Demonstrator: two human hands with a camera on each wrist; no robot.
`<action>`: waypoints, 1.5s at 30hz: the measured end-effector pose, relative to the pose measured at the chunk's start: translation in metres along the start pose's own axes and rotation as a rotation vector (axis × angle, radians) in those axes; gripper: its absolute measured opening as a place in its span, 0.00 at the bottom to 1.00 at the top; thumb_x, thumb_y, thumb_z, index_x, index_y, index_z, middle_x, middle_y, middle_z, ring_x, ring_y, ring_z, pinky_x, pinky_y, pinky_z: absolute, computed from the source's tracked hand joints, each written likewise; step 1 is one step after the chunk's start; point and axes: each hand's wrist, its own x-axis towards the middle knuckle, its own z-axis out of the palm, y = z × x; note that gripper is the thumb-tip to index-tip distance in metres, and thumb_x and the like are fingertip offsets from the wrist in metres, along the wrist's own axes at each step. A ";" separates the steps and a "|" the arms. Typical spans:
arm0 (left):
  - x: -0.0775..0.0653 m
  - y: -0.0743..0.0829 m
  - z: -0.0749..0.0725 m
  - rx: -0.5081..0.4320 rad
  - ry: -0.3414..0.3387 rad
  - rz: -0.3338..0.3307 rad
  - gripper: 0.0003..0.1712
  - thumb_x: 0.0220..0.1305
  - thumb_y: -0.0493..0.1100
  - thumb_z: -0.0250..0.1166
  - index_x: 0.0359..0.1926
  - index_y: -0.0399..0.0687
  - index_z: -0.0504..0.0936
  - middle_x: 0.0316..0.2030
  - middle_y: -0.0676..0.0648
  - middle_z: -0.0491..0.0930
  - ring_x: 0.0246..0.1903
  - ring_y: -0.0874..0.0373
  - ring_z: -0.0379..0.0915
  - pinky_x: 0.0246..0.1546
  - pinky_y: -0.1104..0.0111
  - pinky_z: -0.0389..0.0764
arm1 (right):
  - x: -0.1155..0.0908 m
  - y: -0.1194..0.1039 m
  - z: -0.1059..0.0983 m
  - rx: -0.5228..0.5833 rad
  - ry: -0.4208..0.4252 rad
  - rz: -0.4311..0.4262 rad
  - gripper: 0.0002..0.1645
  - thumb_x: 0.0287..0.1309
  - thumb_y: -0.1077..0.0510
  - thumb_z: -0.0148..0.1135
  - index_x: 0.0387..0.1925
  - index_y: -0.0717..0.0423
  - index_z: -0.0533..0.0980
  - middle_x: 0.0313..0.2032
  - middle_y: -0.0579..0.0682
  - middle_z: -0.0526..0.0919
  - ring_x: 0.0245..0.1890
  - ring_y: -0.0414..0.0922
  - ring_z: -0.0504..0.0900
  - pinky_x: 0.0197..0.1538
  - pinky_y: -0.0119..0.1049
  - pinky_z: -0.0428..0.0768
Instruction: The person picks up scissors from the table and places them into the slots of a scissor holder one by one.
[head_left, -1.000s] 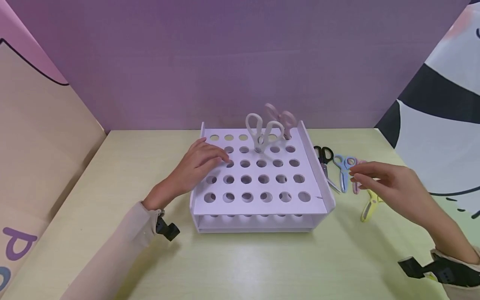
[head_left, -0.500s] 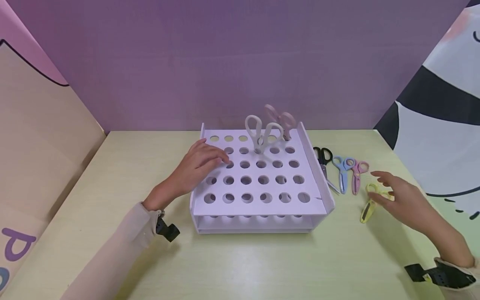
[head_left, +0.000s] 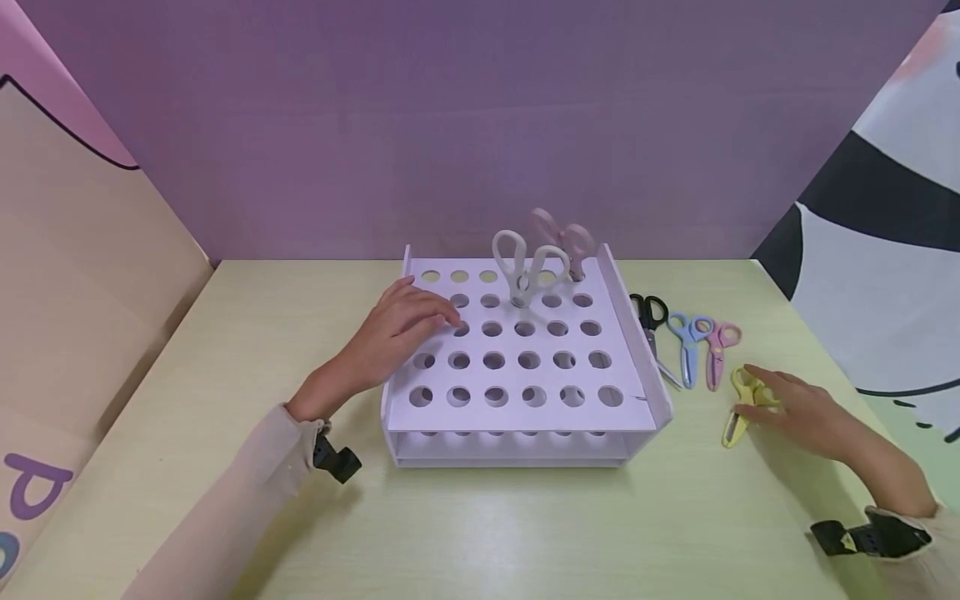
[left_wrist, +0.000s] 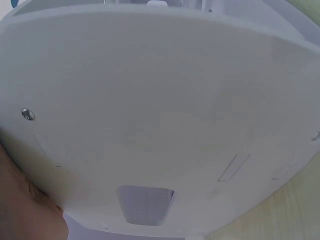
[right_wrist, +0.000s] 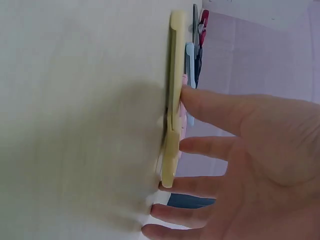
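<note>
My left hand (head_left: 397, 329) rests on the left side of a white rack (head_left: 510, 417) whose top is full of round holes. In the left wrist view, the rack's side panel (left_wrist: 150, 100) fills most of the frame. On the right, my right hand (head_left: 806, 417) reaches down to yellow scissors (head_left: 735, 429) lying flat on the table. In the right wrist view, the thumb and index fingertips touch the yellow scissors (right_wrist: 176, 75), with the fingers spread and mostly straight. White scissors (head_left: 520, 279) and pale pink scissors (head_left: 576, 246) stand handles-up in rack holes.
Blue scissors (head_left: 688, 354), pink scissors (head_left: 716, 358) and black-handled scissors (head_left: 649, 321) lie on the table between the rack and my right hand. A purple wall (head_left: 480, 125) rises behind the table (head_left: 480, 533).
My right hand has moved down and right from above the pink scissors and lowered onto the yellow scissors. My left hand has stayed on the rack.
</note>
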 end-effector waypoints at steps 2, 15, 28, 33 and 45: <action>0.000 0.000 0.000 0.001 -0.001 0.000 0.15 0.73 0.40 0.51 0.44 0.45 0.86 0.48 0.48 0.84 0.56 0.54 0.74 0.75 0.57 0.42 | 0.002 0.001 0.000 -0.009 0.011 -0.013 0.45 0.67 0.44 0.61 0.66 0.77 0.59 0.60 0.84 0.63 0.58 0.79 0.62 0.57 0.74 0.65; -0.001 -0.003 0.002 -0.009 0.002 0.004 0.14 0.73 0.40 0.53 0.44 0.45 0.86 0.48 0.49 0.84 0.55 0.54 0.75 0.75 0.57 0.42 | 0.010 0.008 -0.002 0.088 -0.025 0.022 0.56 0.50 0.44 0.76 0.63 0.79 0.59 0.46 0.76 0.74 0.44 0.66 0.75 0.42 0.54 0.79; 0.005 -0.007 0.006 -0.015 -0.009 0.011 0.13 0.72 0.40 0.54 0.44 0.46 0.86 0.48 0.49 0.84 0.56 0.55 0.74 0.75 0.57 0.42 | -0.004 0.004 -0.001 0.071 0.018 0.037 0.39 0.51 0.48 0.76 0.49 0.78 0.72 0.34 0.59 0.78 0.33 0.51 0.73 0.32 0.38 0.75; 0.006 -0.007 0.005 -0.014 -0.013 0.017 0.14 0.72 0.39 0.54 0.44 0.45 0.86 0.48 0.49 0.84 0.56 0.54 0.74 0.75 0.56 0.42 | -0.016 -0.015 0.009 0.071 0.212 -0.036 0.21 0.55 0.53 0.73 0.43 0.64 0.79 0.23 0.47 0.71 0.20 0.38 0.64 0.20 0.32 0.61; 0.003 -0.007 0.003 -0.010 0.002 0.007 0.14 0.72 0.39 0.53 0.44 0.46 0.86 0.47 0.50 0.84 0.55 0.56 0.74 0.75 0.56 0.42 | -0.042 -0.055 -0.021 -0.010 0.503 -0.174 0.09 0.54 0.57 0.74 0.36 0.55 0.84 0.24 0.41 0.83 0.23 0.24 0.71 0.24 0.28 0.67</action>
